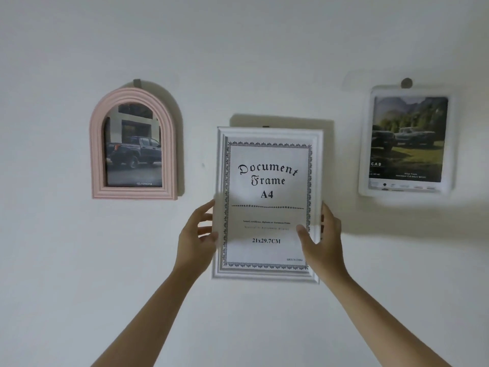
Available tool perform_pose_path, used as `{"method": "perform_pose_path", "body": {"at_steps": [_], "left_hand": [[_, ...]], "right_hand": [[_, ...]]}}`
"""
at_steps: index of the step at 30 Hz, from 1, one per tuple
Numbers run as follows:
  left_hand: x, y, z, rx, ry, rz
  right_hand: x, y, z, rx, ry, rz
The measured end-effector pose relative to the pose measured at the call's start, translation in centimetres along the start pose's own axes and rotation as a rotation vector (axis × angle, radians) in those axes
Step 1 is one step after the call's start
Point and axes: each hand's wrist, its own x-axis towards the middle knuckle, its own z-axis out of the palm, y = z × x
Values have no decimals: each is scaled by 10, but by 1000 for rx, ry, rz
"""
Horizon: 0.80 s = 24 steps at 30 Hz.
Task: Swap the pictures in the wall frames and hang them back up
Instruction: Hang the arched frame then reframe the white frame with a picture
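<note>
A white rectangular frame with a "Document Frame A4" sheet stands upright against the wall, just below a small hook. My left hand grips its left edge, thumb on the front. My right hand grips the right edge, thumb over the glass. To the left hangs a pink arched frame with a dark pickup truck picture. A white frame with a picture of vehicles in a landscape hangs at the right.
The wall is plain white. The pink frame hangs from a grey hook, and the right frame from a round grey hook.
</note>
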Motion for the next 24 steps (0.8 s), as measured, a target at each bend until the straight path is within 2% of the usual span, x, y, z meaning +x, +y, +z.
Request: {"method": "perform_pose_path", "body": {"at_steps": [8,14,18,22,24], "left_hand": [[-30,13,-23,-40,-22,-49],[-94,-7,-64,-161,-172,-225],[-149,-29,-91,-200,-255,-382],[-204,-52,-111,-159,-333,-563],[-226,-56,-112,-12,-360,-606]], "right_hand": [[-20,-15,-24,140,-39,9],[-102,-26,-37,310,-20,106],[-171,-28,-35,430,-36,291],[-239,-44,-27,338,60,399],[-269,-54,-21,292,100,436]]}}
